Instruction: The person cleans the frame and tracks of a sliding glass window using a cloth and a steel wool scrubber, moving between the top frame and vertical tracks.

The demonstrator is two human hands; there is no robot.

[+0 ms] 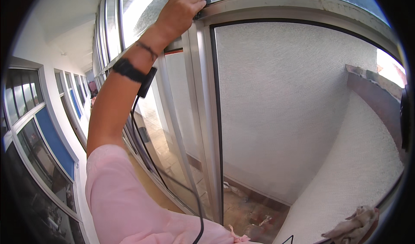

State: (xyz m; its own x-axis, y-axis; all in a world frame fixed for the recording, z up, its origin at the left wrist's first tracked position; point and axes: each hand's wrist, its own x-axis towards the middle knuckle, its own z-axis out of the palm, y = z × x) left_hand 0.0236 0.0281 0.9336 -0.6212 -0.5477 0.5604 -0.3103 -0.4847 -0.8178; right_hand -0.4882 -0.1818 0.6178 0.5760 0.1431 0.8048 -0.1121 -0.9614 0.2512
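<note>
My left hand (181, 9) reaches up to the corner where a metal upright meets the crossbar of the window frame (276, 4). Its fingers are bent and closed against the metal. Small dark bits show at the fingertips and below them; what they belong to is hidden by the hand. A pink sleeve (125, 187) covers the upper arm. Around the wrist are a thin dark bracelet and a black strap (129, 70) with a box-shaped device and a cable. My right hand is out of view.
A large pane (276, 105) fills the right side, with a pale textured wall beyond it. A crumpled greyish cloth (352, 226) lies at the lower right. To the left, a corridor has windows and a blue panel (56, 140). The black cable (199, 205) hangs beside my arm.
</note>
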